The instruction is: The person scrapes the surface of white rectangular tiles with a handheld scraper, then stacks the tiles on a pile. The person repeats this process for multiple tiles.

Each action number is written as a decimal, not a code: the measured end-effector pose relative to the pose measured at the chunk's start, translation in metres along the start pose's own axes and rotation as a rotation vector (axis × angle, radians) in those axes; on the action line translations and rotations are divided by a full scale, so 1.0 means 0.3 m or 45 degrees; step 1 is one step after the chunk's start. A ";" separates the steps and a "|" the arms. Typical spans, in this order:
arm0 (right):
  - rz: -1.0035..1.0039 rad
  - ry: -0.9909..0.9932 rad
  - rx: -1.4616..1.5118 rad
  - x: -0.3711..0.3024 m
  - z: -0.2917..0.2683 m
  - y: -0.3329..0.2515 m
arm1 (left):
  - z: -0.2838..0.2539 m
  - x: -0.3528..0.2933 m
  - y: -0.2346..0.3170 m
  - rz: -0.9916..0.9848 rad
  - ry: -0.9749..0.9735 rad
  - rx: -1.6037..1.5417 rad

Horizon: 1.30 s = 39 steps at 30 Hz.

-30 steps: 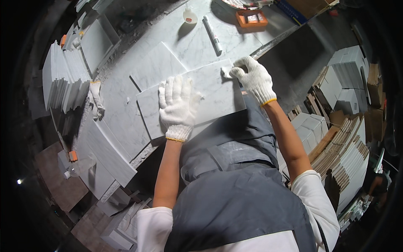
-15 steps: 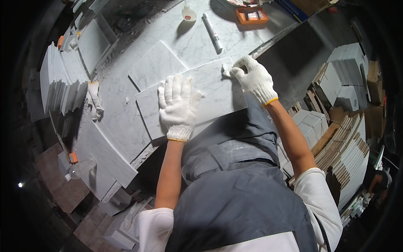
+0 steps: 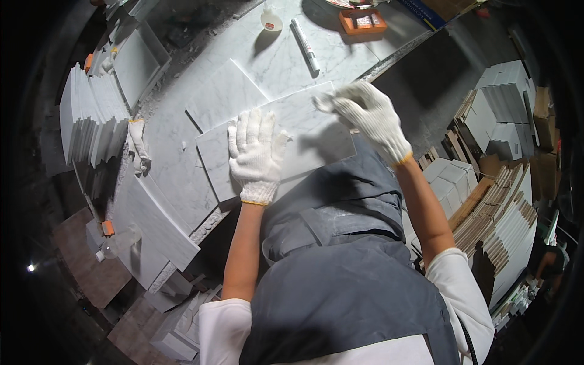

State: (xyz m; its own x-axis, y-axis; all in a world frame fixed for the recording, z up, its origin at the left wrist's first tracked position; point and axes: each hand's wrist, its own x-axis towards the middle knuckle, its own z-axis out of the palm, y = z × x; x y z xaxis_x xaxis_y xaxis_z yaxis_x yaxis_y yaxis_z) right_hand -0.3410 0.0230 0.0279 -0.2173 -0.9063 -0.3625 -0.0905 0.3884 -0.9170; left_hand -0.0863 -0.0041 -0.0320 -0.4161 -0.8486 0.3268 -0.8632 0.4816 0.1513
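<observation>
Along the near edge of the bench (image 3: 283, 64) lies a pale marbled tile (image 3: 307, 131), with the gloved left hand (image 3: 254, 149) spread flat on it. Over the tile's far right corner, the gloved right hand (image 3: 371, 120) pinches a small whitish scrap (image 3: 323, 103) between thumb and fingers. Beyond the tile are a white marker (image 3: 305, 47), a clear bottle (image 3: 271, 22) and an orange tray (image 3: 356, 28); a loose glove (image 3: 139, 148) lies to the left.

No txt legible; red label (image 3: 269, 26) on clear bottle (image 3: 272, 17), print (image 3: 306, 45) on wht marker (image 3: 312, 64) too sm.
</observation>
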 end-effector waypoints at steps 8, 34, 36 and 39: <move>-0.966 0.406 -0.749 0.214 0.145 -0.028 | 0.011 -0.009 -0.007 -0.041 0.044 -0.007; -0.093 -0.016 0.515 -0.056 -0.039 0.290 | -0.086 -0.065 0.392 0.513 -0.194 -1.147; -0.148 -0.026 0.293 -0.005 0.011 0.278 | -0.108 -0.081 0.331 0.511 -0.249 -1.148; -0.190 -0.015 0.202 0.036 0.043 0.289 | -0.128 -0.093 0.284 0.498 -0.093 -1.078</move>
State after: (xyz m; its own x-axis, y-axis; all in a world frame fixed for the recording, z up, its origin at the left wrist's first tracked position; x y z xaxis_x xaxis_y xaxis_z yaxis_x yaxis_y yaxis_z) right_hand -0.3388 0.0445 -0.0576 -0.2013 -0.9540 -0.2220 0.0337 0.2198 -0.9750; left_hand -0.1372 0.0691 0.0075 -0.6749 -0.5904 0.4426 -0.1746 0.7106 0.6815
